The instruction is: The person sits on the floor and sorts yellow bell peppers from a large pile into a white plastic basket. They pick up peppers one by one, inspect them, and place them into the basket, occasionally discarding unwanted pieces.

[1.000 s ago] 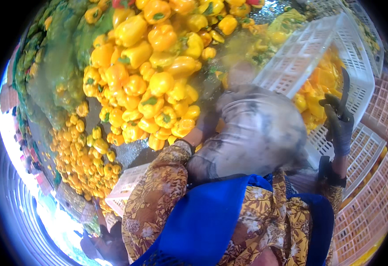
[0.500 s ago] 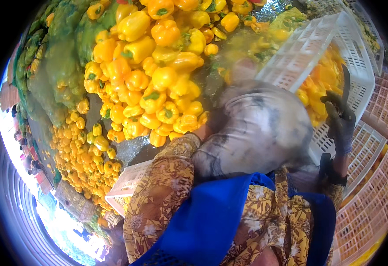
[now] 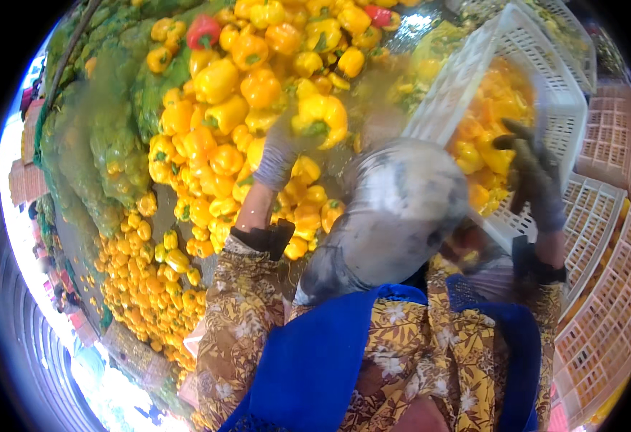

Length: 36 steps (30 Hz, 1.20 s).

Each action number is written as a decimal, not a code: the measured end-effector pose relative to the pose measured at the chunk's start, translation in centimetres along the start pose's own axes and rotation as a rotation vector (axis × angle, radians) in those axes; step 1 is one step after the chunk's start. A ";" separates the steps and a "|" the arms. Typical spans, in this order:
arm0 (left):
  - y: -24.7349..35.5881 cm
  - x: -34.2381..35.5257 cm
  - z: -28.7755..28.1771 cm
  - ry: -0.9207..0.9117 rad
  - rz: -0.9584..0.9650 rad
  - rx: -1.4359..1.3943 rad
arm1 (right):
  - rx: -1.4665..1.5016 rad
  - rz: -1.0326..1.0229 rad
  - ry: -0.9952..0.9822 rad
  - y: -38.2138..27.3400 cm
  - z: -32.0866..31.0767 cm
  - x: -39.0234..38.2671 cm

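My left hand point(image 3: 278, 155), in a grey glove, reaches over a large heap of yellow bell peppers point(image 3: 225, 158). At its blurred fingertips is a yellow bell pepper point(image 3: 320, 119) with a green stem, seemingly gripped and raised over the heap. My right hand point(image 3: 535, 176), in a dark-stained glove, hovers with fingers apart by the near side of a tilted white plastic crate point(image 3: 573, 129). Yellow pepper pieces point(image 3: 492, 137) fill part of that crate. Nothing shows in the right fingers. A grey, stained covered knee point(image 3: 409, 198) sits between my hands.
Pinkish slatted crates point(image 3: 603, 309) stand at the right, and a white crate point(image 3: 593, 223) is beside them. Two red peppers, one point(image 3: 203, 32) at the back left, lie in the heap. Green netted bundles point(image 3: 103, 115) line the left. More small yellow peppers point(image 3: 142, 273) spread lower left.
My left hand has come up and forward over the heap, now with a yellow pepper at its fingers. The right hand has shifted slightly left, its fingers spreading; a dark elongated shape beside it is gone.
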<state>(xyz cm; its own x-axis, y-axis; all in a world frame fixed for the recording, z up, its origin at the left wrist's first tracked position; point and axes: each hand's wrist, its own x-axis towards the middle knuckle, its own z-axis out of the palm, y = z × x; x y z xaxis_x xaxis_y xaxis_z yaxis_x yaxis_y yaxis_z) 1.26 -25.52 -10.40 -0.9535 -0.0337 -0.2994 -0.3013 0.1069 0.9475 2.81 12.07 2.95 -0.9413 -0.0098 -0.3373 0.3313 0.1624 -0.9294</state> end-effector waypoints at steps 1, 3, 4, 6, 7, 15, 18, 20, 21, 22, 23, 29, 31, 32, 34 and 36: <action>3.5 0.0 1.1 -0.024 0.084 -0.002 | -0.069 0.045 -0.036 -0.5 0.6 -0.1; 9.1 0.2 3.6 -0.064 0.239 0.329 | -0.094 -0.005 -0.067 -0.8 1.5 -0.6; 12.1 -0.6 5.3 -0.076 0.404 0.450 | -0.024 -0.013 -0.115 -1.2 1.7 -0.9; 16.7 -1.5 8.9 -0.121 0.789 0.650 | 0.127 -0.069 -0.210 -2.3 1.0 -1.6; 18.1 -1.8 10.5 -0.140 1.000 0.732 | 0.207 -0.059 -0.239 -2.5 0.6 -1.9; 23.7 -5.3 18.8 -0.631 0.842 0.145 | 0.442 -0.224 -0.033 -1.8 -4.1 -3.8; 25.2 -6.1 18.7 -0.818 0.178 -0.080 | 0.405 -0.403 -0.032 -2.5 -4.7 -4.7; 24.4 -5.6 18.8 -0.840 -0.043 -0.120 | 0.417 -0.455 -0.139 -3.2 -4.9 -4.9; 23.6 -5.1 19.0 -0.822 0.032 -0.129 | 0.349 -0.509 -0.126 -2.9 -5.1 -4.6; 22.4 -4.3 19.3 -0.806 0.095 -0.146 | 0.279 -0.548 -0.113 -2.1 -5.2 -4.0; 21.8 -3.7 19.6 -0.788 0.158 -0.161 | 0.210 -0.586 -0.100 -1.6 -5.4 -3.4; 19.3 -0.8 21.3 -0.500 0.575 0.145 | -0.282 -0.692 0.242 1.6 -6.2 -2.1; 18.2 -0.9 22.1 -0.418 0.654 0.145 | -0.489 -0.606 0.331 1.3 -5.4 -3.1; 17.3 -0.7 22.5 -0.398 0.670 0.061 | -0.454 -0.657 0.407 1.4 -4.7 -3.2; 16.2 -0.8 23.5 -0.387 0.624 0.002 | -0.501 -0.619 0.464 2.2 -3.9 -3.2; 16.9 -2.0 23.7 -0.420 0.516 0.064 | -0.646 -0.456 0.426 2.6 -3.5 -3.4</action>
<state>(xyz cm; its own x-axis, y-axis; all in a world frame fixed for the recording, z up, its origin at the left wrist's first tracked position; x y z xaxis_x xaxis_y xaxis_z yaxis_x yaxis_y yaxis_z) -1.91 -0.05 3.55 -0.8905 0.4260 0.1599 0.2061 0.0643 0.9764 6.66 15.95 2.18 -0.9592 0.1369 0.2473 -0.0598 0.7569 -0.6508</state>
